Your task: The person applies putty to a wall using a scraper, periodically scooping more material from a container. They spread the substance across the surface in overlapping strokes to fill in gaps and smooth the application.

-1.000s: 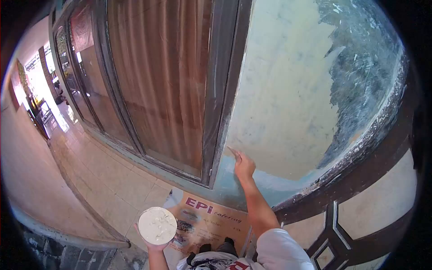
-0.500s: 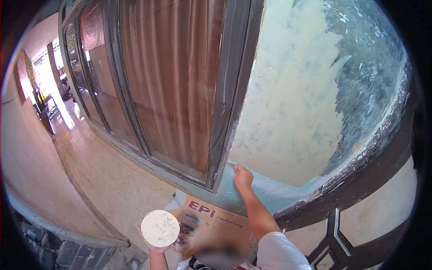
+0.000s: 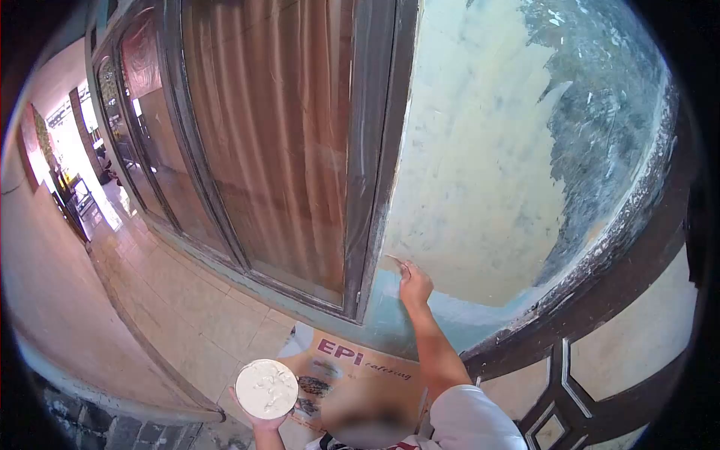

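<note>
My left hand [image 3: 259, 421] is wrapped round the underside and side of a round tub [image 3: 267, 388] of whitish paste, low in the view. Against the wall, just right of the window frame's lower corner, my right hand [image 3: 415, 285] grips a small thin tool [image 3: 394, 259]. The tool's tip touches or nearly touches the wall; most of it is hidden by the fingers. Smooth cream filler [image 3: 472, 172] covers much of this wall, with rough grey-blue surface [image 3: 600, 142] to its right and pale blue paint [image 3: 386, 300] below.
A dark-framed window [image 3: 277, 150] with brown curtains stands left of the filler. A printed banner [image 3: 360, 360] lies on the tiled floor [image 3: 180, 300] below. Dark wooden panelling [image 3: 559, 375] is at lower right, and a low wall [image 3: 67, 277] runs along the left.
My right hand has moved slightly up and right along the wall, still gripping the tool. The tub sits slightly lower in view, and the camera view has shifted a little.
</note>
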The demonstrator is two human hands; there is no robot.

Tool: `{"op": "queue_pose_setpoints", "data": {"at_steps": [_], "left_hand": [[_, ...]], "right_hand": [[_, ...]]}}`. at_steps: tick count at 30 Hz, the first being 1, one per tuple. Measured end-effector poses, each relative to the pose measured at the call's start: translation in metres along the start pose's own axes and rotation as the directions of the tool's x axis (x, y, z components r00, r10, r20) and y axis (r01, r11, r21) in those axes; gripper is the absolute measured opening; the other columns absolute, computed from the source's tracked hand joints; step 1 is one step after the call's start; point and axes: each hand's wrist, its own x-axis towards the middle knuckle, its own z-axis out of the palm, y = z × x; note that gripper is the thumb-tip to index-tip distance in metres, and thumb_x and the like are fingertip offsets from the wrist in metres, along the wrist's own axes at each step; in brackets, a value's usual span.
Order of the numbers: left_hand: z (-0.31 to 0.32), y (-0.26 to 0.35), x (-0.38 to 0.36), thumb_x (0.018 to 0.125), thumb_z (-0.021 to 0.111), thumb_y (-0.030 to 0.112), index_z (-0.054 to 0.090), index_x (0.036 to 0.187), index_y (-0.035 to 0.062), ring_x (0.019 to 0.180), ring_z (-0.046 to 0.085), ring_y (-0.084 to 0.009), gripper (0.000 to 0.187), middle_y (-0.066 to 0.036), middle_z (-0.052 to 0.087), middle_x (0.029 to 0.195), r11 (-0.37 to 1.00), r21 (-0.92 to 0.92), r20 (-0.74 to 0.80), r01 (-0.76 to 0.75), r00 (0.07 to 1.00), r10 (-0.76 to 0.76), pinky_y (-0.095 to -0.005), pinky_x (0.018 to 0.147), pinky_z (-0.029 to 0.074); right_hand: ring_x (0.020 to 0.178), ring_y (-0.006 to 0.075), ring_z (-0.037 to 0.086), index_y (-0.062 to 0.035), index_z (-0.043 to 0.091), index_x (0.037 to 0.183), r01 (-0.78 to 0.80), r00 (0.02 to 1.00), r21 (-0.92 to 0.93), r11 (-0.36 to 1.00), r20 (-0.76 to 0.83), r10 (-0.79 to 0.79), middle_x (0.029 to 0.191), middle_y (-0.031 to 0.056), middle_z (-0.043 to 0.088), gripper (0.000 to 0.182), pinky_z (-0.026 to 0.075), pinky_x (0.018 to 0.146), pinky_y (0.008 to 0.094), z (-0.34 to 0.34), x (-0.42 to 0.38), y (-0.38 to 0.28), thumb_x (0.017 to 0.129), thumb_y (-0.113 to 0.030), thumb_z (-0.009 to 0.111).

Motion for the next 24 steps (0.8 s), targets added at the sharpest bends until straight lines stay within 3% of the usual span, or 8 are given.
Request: {"op": "queue_pose_setpoints", "data": {"at_steps": [6, 11, 12, 15, 17, 21, 22, 24], "left_hand": [[-0.002, -0.001, 0.007, 0.075, 0.037, 0.099, 0.045, 0.153, 0.0199, 0.084, 0.066, -0.0573, 0.111, -0.037, 0.056, 0.134, 0.997, -0.031, 0.031, 0.073, 0.997, -0.072, -0.0586, 0.051, 0.055], [0.027, -0.006, 0.005, 0.076, 0.035, 0.098, 0.046, 0.151, 0.019, 0.085, 0.066, -0.0587, 0.11, -0.034, 0.058, 0.133, 0.999, 0.002, -0.035, 0.044, 0.998, -0.044, -0.0632, 0.052, 0.056], [0.048, -0.011, 0.002, 0.077, 0.035, 0.098, 0.048, 0.15, 0.0195, 0.084, 0.067, -0.0581, 0.108, -0.033, 0.059, 0.134, 0.998, -0.057, -0.165, -0.017, 0.986, 0.007, -0.0633, 0.051, 0.056], [0.019, -0.005, 0.004, 0.078, 0.035, 0.097, 0.049, 0.149, 0.0204, 0.091, 0.066, -0.0577, 0.106, -0.031, 0.058, 0.136, 0.997, -0.019, 0.005, 0.07, 0.998, -0.07, -0.0673, 0.053, 0.054], [0.008, -0.007, 0.006, 0.078, 0.036, 0.097, 0.049, 0.15, 0.0208, 0.095, 0.065, -0.0574, 0.106, -0.03, 0.058, 0.138, 0.998, -0.035, 0.009, 0.061, 0.998, -0.061, -0.068, 0.056, 0.054], [0.018, -0.005, 0.003, 0.078, 0.037, 0.097, 0.046, 0.152, 0.0221, 0.107, 0.062, -0.0561, 0.106, -0.027, 0.055, 0.143, 0.991, -0.073, 0.097, 0.11, 0.99, -0.103, -0.0674, 0.062, 0.053], [0.016, -0.006, 0.004, 0.078, 0.037, 0.097, 0.046, 0.153, 0.0229, 0.108, 0.063, -0.0543, 0.105, -0.026, 0.054, 0.145, 0.997, 0.03, 0.027, 0.073, 0.997, -0.074, -0.0659, 0.063, 0.053], [0.016, -0.006, 0.004, 0.078, 0.037, 0.097, 0.045, 0.153, 0.0229, 0.109, 0.062, -0.0543, 0.105, -0.026, 0.054, 0.146, 0.996, -0.01, 0.063, 0.093, 0.994, -0.092, -0.0661, 0.063, 0.054]], "right_hand": [[0.08, 0.0405, 0.071, -0.0156, 0.077, 0.103, 0.061, 0.982, 0.031, 0.998, 0.179, -0.065, 0.09, 0.0155, 0.074, 0.016, 0.055, 0.07, 0.0536, 0.012, -0.047, 0.002, 0.092, -0.017, 0.066], [0.08, 0.0417, 0.07, -0.015, 0.077, 0.103, 0.019, 0.998, 0.021, 1.0, 0.062, -0.021, 0.089, 0.0157, 0.074, 0.016, 0.054, 0.07, 0.0551, -0.001, -0.009, -0.008, 0.092, -0.018, 0.066], [0.081, 0.0413, 0.07, -0.015, 0.078, 0.103, -0.001, 0.999, 0.061, 0.998, 0.051, -0.002, 0.091, 0.0159, 0.074, 0.016, 0.054, 0.071, 0.0545, -0.006, -0.008, -0.012, 0.093, -0.018, 0.066], [0.085, 0.0405, 0.072, -0.0153, 0.078, 0.104, 0.01, 0.998, 0.134, 0.991, 0.057, -0.018, 0.098, 0.0148, 0.076, 0.017, 0.056, 0.074, 0.0516, -0.005, -0.023, -0.014, 0.094, -0.018, 0.065], [0.089, 0.0399, 0.072, -0.0141, 0.077, 0.106, 0.023, 0.964, 0.047, 0.999, 0.264, -0.034, 0.103, 0.0135, 0.076, 0.018, 0.057, 0.076, 0.05, 0.005, -0.037, -0.012, 0.095, -0.018, 0.064], [0.089, 0.0397, 0.072, -0.0144, 0.077, 0.109, 0.018, 0.971, 0.002, 1.0, 0.24, -0.018, 0.102, 0.0128, 0.076, 0.02, 0.057, 0.077, 0.05, 0.009, -0.016, -0.002, 0.096, -0.017, 0.063], [0.089, 0.0399, 0.072, -0.0151, 0.077, 0.11, 0.015, 0.986, 0.05, 0.999, 0.167, -0.023, 0.102, 0.013, 0.076, 0.02, 0.057, 0.077, 0.0503, -0.004, -0.003, -0.008, 0.096, -0.017, 0.063], [0.087, 0.0412, 0.071, -0.0182, 0.078, 0.109, 0.018, 0.998, 0.124, 0.992, 0.056, -0.026, 0.098, 0.0146, 0.075, 0.02, 0.057, 0.077, 0.0513, -0.01, 0.001, -0.01, 0.095, -0.017, 0.064]]}}
